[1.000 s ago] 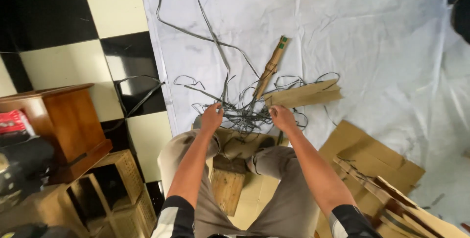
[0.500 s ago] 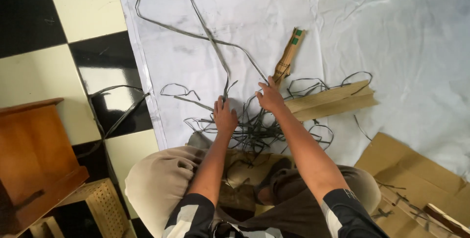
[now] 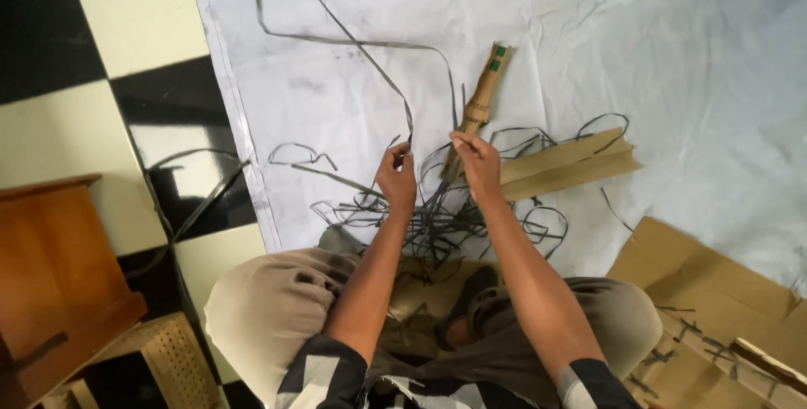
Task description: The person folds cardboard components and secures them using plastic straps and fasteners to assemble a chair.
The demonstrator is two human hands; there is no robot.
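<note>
I sit cross-legged on a white sheet (image 3: 672,56). My left hand (image 3: 397,177) pinches a long dark strip (image 3: 353,39) that loops away over the sheet. My right hand (image 3: 476,160) grips a strand from the tangle of dark strips (image 3: 437,216) heaped in front of my knees. Just beyond the right hand lies a tan cardboard tube with green marks (image 3: 482,98). A folded cardboard angle piece (image 3: 572,163) rests to its right.
Flattened cardboard pieces (image 3: 714,291) lie at the right by my knee. A black and cream checkered floor (image 3: 101,64) lies to the left, with loose strips (image 3: 193,207) on it. A wooden cabinet (image 3: 50,274) and a woven stool (image 3: 160,358) stand at the lower left.
Both hands have risen from the tangle, and the left now pinches the long strip. The camera has tilted down and closer to the sheet.
</note>
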